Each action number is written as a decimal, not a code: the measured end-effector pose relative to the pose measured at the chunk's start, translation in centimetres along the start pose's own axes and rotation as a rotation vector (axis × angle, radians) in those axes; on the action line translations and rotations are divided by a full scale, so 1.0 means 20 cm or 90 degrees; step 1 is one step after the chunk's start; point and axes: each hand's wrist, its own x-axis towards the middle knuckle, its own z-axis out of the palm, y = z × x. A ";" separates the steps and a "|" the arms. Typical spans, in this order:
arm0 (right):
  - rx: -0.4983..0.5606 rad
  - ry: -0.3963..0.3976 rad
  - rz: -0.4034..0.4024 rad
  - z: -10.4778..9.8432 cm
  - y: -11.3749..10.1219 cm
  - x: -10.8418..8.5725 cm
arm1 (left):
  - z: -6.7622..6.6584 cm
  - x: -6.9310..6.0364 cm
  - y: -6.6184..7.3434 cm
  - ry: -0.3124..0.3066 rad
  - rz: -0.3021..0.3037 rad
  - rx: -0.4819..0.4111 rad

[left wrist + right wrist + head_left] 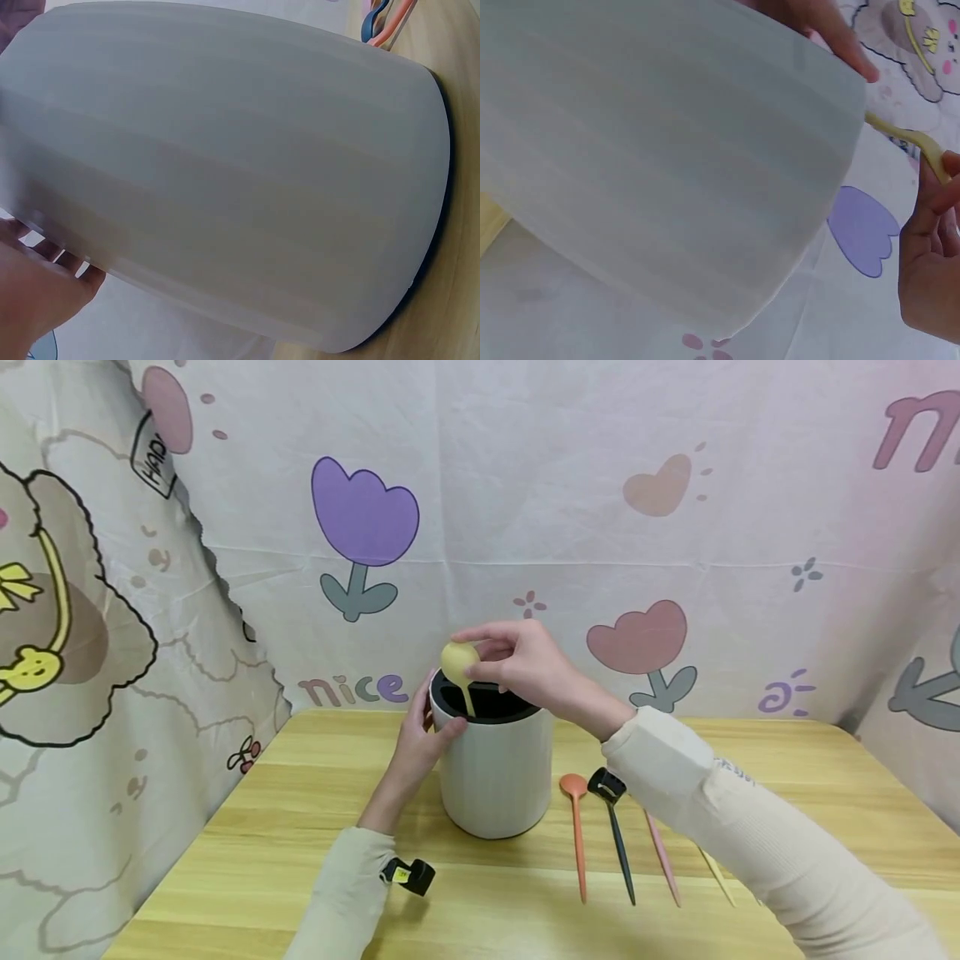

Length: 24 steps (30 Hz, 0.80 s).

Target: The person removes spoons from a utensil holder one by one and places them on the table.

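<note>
A round white utensil holder [495, 777] with a black rim and a dark divided inside stands on the table. My left hand [420, 739] grips its left side near the top, thumb at the front of the rim; the fingers also show against its wall in the left wrist view. Above the opening, my right hand [517, 656] pinches a pale yellow spoon [459, 662] by its bowl end. The spoon is upright, bowl on top, its handle pointing down into the holder. In the right wrist view the spoon's handle [904, 133] passes behind the holder's rim.
Right of the holder, an orange spoon [574, 787], a dark-handled utensil [621, 852], a pink handle [662, 860] and a yellow handle [717, 877] lie in a row on the wooden table [300, 860]. My right sleeve and wrist camera hide their upper parts. A printed cloth [510, 485] hangs behind.
</note>
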 end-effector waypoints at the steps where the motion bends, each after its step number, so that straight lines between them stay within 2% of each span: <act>1: 0.008 0.001 0.000 0.00 0.00 0.00 | 0.00 0.00 0.00 0.001 0.000 -0.001; 9: 0.072 0.019 0.012 -0.02 0.00 -0.03 | 0.00 0.00 0.01 0.001 0.006 -0.003; 18: 0.082 0.037 -0.005 -0.10 -0.05 -0.01 | 0.01 0.00 0.00 0.004 0.000 0.007; 24: 0.103 0.069 -0.018 -0.17 -0.12 0.01 | 0.01 0.00 -0.01 0.012 0.011 0.001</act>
